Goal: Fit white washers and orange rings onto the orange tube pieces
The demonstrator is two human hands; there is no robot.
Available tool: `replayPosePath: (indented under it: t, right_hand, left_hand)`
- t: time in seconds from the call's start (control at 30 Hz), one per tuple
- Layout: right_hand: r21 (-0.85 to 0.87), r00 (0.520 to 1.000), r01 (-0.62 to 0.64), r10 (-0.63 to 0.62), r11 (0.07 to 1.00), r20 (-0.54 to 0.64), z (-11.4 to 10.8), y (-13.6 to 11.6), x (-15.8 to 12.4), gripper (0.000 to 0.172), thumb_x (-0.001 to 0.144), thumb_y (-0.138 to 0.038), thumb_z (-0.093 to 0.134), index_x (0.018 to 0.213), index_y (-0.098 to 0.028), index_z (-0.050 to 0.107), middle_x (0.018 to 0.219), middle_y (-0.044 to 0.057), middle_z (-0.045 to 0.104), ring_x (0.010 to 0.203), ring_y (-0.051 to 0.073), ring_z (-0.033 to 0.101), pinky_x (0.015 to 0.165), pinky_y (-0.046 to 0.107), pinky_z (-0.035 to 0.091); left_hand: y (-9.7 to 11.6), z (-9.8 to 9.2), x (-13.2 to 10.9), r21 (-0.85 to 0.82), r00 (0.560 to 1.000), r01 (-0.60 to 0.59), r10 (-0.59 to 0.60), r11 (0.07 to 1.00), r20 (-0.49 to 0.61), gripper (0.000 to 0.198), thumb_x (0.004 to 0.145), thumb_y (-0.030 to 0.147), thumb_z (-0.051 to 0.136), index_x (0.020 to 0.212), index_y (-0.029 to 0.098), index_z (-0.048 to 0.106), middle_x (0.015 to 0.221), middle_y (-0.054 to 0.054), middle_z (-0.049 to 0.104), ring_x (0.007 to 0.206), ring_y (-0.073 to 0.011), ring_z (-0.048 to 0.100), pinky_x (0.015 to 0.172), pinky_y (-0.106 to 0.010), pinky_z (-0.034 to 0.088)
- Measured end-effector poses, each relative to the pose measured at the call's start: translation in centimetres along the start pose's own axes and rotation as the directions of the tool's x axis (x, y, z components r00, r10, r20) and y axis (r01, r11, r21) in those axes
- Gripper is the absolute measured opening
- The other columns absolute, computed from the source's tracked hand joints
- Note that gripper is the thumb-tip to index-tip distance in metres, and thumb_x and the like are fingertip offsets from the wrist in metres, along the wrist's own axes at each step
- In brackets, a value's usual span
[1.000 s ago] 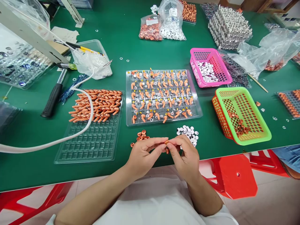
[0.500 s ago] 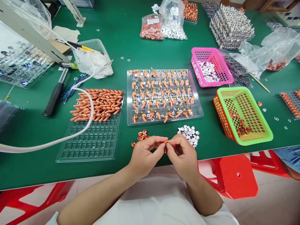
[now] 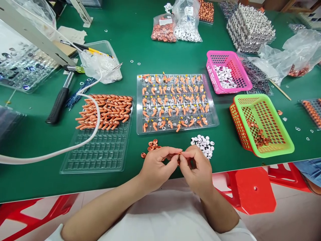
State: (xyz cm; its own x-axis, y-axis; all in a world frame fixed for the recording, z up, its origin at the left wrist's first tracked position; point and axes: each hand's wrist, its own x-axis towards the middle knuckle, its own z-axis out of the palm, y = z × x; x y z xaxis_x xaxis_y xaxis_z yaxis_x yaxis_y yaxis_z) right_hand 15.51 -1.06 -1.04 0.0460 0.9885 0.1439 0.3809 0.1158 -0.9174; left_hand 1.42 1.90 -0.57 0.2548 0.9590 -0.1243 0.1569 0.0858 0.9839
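Just over the table's front edge, my left hand (image 3: 156, 169) and my right hand (image 3: 199, 169) meet, thumbs and forefingers pinched on a small copper-coloured earbud part (image 3: 179, 162). Fingertips cover most of it. Beyond my left fingers lies a loose cluster of copper cup-shaped pieces (image 3: 152, 144). A heap of white discs with dark marks (image 3: 204, 144) is just past my right hand. Farther back sits a clear tray (image 3: 213, 122) with rows of orange earbud pieces bearing gold-coloured tabs.
Left, a clear tray (image 3: 92, 157) holds copper stems, crossed by a white cable (image 3: 96, 130); a hammer (image 3: 59, 100) lies beyond. On the right stand a green basket (image 3: 288, 147) and a pink basket (image 3: 247, 80). A red stool (image 3: 255, 194) is below the table edge.
Both hands stay pinched together, with slight finger movement; less of the part shows between the fingertips. The whole view has shifted slightly.
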Motion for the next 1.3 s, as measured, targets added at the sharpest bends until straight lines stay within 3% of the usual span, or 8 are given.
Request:
replayPosePath:
  t: [0.1, 0.2, 0.37, 0.67, 1.0, 1.3]
  right_hand:
    - [0.065, 0.99, -0.111, 0.104, 0.992, 0.097, -0.9, -0.1, 0.5, 0.009, 0.089, -0.015, 0.054, 0.087, -0.023, 0.057, 0.078, -0.001, 0.056, 0.066, 0.012, 0.055, 0.057, 0.024, 0.044]
    - [-0.002, 0.98, -0.154, 0.153, 0.988, 0.13, -1.5, -0.2, 0.9, 0.007, 0.088, -0.017, 0.056, 0.086, -0.023, 0.058, 0.078, -0.001, 0.058, 0.065, 0.012, 0.055, 0.056, 0.024, 0.044]
    - [-0.126, 0.978, -0.096, 0.117, 0.987, 0.17, -1.8, -0.4, 1.2, 0.009, 0.087, -0.014, 0.056, 0.085, -0.023, 0.058, 0.077, -0.002, 0.061, 0.066, 0.012, 0.056, 0.057, 0.023, 0.043]
    - [-0.047, 0.974, -0.097, 0.104, 0.994, 0.202, -1.5, -0.1, 1.3, 0.01, 0.087, -0.013, 0.053, 0.082, -0.022, 0.057, 0.077, -0.001, 0.059, 0.064, 0.012, 0.057, 0.057, 0.023, 0.046]
    - [-0.051, 0.993, -0.002, 0.008, 0.999, 0.115, -0.6, -0.2, 0.9, 0.011, 0.086, -0.012, 0.051, 0.081, -0.022, 0.054, 0.075, 0.0, 0.056, 0.063, 0.012, 0.054, 0.056, 0.025, 0.047]
    - [0.082, 0.965, -0.136, 0.114, 0.987, 0.236, -1.1, 0.6, 1.3, 0.008, 0.089, -0.017, 0.053, 0.087, -0.022, 0.058, 0.082, 0.001, 0.059, 0.071, 0.014, 0.059, 0.063, 0.027, 0.05]
  left_hand:
    - [0.0, -0.2, 0.1, -0.071, 0.998, 0.04, -0.036, 0.997, 0.058, 0.019, 0.085, 0.018, 0.057, 0.095, 0.013, 0.073, 0.08, -0.006, 0.075, 0.069, -0.0162, 0.071, 0.067, -0.025, 0.06]
    - [-0.1, -0.5, 0.1, -0.067, 0.995, 0.043, -0.036, 0.997, 0.091, 0.022, 0.088, 0.019, 0.056, 0.101, 0.014, 0.073, 0.083, -0.006, 0.075, 0.073, -0.0165, 0.072, 0.07, -0.026, 0.06]
    - [-0.3, -0.9, -0.1, -0.03, 0.995, 0.015, -0.012, 0.999, 0.102, 0.024, 0.089, 0.019, 0.055, 0.106, 0.016, 0.072, 0.087, -0.006, 0.075, 0.075, -0.0168, 0.072, 0.071, -0.026, 0.061]
    - [-0.6, -0.8, -0.4, -0.001, 0.996, -0.035, 0.035, 0.999, 0.085, 0.024, 0.09, 0.018, 0.054, 0.106, 0.019, 0.072, 0.084, -0.005, 0.074, 0.073, -0.0167, 0.072, 0.07, -0.027, 0.06]
    - [-0.1, -0.2, -0.7, 0.01, 0.999, -0.043, 0.043, 0.999, -0.004, 0.021, 0.088, 0.017, 0.055, 0.098, 0.015, 0.073, 0.081, -0.007, 0.072, 0.07, -0.0157, 0.071, 0.067, -0.025, 0.06]
    - [-0.1, -0.9, -0.2, -0.052, 0.994, 0.098, -0.096, 0.994, 0.049, 0.019, 0.086, 0.023, 0.06, 0.096, 0.014, 0.072, 0.084, -0.008, 0.075, 0.073, -0.0188, 0.072, 0.069, -0.029, 0.061]
